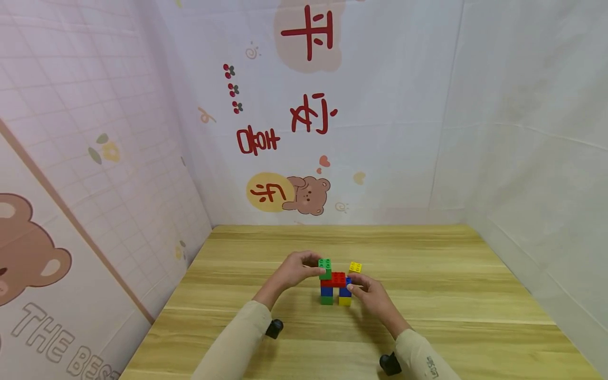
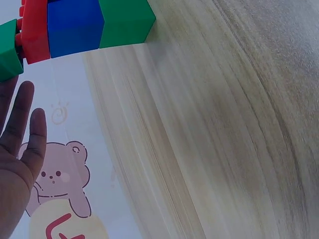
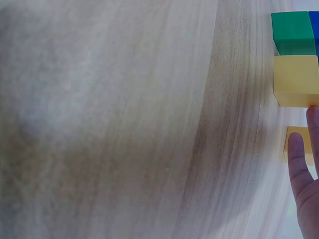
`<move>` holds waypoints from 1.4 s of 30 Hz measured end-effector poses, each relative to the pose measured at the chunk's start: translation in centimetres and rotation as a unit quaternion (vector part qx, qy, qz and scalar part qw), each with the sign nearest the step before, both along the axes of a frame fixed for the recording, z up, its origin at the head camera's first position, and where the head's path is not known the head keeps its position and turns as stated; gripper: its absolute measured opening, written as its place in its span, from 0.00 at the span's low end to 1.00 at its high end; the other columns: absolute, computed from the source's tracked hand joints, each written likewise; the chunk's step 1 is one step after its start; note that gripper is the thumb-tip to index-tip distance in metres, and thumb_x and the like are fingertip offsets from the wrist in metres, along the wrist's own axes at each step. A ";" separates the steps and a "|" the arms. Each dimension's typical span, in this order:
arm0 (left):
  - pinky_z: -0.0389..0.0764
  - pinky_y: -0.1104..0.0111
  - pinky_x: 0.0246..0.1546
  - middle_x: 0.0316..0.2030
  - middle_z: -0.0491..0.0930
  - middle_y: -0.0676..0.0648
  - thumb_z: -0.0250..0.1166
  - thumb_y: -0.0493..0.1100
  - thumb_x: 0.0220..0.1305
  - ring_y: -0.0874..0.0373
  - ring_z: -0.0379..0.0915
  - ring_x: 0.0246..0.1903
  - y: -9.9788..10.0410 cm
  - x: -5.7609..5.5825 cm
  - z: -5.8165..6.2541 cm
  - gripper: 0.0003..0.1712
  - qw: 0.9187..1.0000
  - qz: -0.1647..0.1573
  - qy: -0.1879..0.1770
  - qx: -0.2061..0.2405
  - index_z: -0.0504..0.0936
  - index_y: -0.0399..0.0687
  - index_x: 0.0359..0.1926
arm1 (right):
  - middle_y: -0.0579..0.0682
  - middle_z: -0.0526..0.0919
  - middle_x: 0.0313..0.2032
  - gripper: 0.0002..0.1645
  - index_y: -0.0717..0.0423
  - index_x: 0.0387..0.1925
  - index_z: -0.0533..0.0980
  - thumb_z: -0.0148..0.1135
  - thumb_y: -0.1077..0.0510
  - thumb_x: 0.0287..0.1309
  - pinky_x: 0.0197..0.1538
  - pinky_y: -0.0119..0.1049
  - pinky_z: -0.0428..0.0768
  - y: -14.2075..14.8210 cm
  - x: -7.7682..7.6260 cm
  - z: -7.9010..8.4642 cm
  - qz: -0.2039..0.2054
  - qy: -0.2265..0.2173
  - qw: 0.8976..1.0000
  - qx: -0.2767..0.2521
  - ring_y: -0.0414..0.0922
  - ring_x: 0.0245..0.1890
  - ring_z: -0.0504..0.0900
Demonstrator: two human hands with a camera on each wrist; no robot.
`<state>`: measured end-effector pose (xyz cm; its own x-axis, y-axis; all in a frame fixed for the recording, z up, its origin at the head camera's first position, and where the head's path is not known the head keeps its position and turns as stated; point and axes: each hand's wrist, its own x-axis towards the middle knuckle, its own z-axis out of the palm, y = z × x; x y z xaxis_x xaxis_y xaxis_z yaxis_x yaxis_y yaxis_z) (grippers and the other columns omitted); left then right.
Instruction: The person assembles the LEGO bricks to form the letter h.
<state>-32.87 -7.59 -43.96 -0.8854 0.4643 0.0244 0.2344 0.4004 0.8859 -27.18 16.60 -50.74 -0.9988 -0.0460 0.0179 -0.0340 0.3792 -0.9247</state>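
Note:
A small arch of toy building bricks stands on the table. Its left column has a green brick (image 1: 326, 301) under a blue brick (image 1: 326, 291); the right column has a yellow brick (image 1: 344, 301) under another blue brick (image 1: 343, 292). A red brick (image 1: 339, 278) bridges both. My left hand (image 1: 295, 269) pinches an upper green brick (image 1: 325, 265) at the red one's left end; a narrow gap with studs shows between them in the left wrist view. With thumb and fingers, my right hand (image 1: 372, 296) grips the right column at its blue brick.
A loose yellow brick (image 1: 355, 266) lies behind the arch, close to my right fingers. The wooden table (image 1: 427, 264) ends against printed white cloth (image 1: 389, 158) at the back and sides. Dark wrist-camera mounts (image 1: 390, 364) sit beside the sleeves.

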 end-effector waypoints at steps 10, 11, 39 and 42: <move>0.81 0.60 0.46 0.41 0.82 0.53 0.71 0.52 0.62 0.56 0.77 0.43 0.0 0.3 -0.4 0.17 1.000 -0.001 -0.014 0.006 0.84 0.52 0.50 | 0.54 0.81 0.54 0.20 0.55 0.59 0.77 0.61 0.54 0.69 0.58 0.54 0.76 -0.2 0.1 0.2 -0.002 -0.004 1.000 -0.004 0.53 0.54 0.80; 0.81 0.58 0.47 0.42 0.82 0.52 0.71 0.51 0.62 0.55 0.77 0.43 0.0 0.3 -0.5 0.18 1.000 0.000 -0.017 0.009 0.83 0.52 0.50 | 0.54 0.81 0.55 0.21 0.55 0.60 0.77 0.60 0.54 0.69 0.58 0.54 0.75 -0.2 0.2 0.2 -0.002 -0.006 1.000 -0.004 0.53 0.54 0.80; 0.81 0.53 0.47 0.44 0.82 0.51 0.71 0.56 0.61 0.55 0.76 0.44 0.4 0.8 -2.3 0.21 0.999 0.030 -0.025 0.033 0.84 0.55 0.52 | 0.54 0.81 0.55 0.21 0.56 0.61 0.77 0.60 0.54 0.69 0.59 0.55 0.75 -0.3 0.2 0.0 -0.012 -0.011 1.000 -0.001 0.54 0.55 0.79; 0.80 0.51 0.48 0.44 0.82 0.50 0.71 0.55 0.61 0.55 0.76 0.44 0.4 0.9 -2.5 0.21 0.998 0.033 -0.024 0.048 0.84 0.54 0.52 | 0.53 0.81 0.55 0.22 0.55 0.61 0.76 0.60 0.53 0.69 0.60 0.54 0.74 -0.4 0.2 -0.1 -0.011 -0.011 1.000 -0.004 0.53 0.55 0.79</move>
<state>-32.01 -7.21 -46.45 -0.9154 0.4019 0.0229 0.1667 0.3265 0.9304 -26.95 16.23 -50.79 -0.9997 -0.0232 -0.0037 -0.0052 0.3728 -0.9279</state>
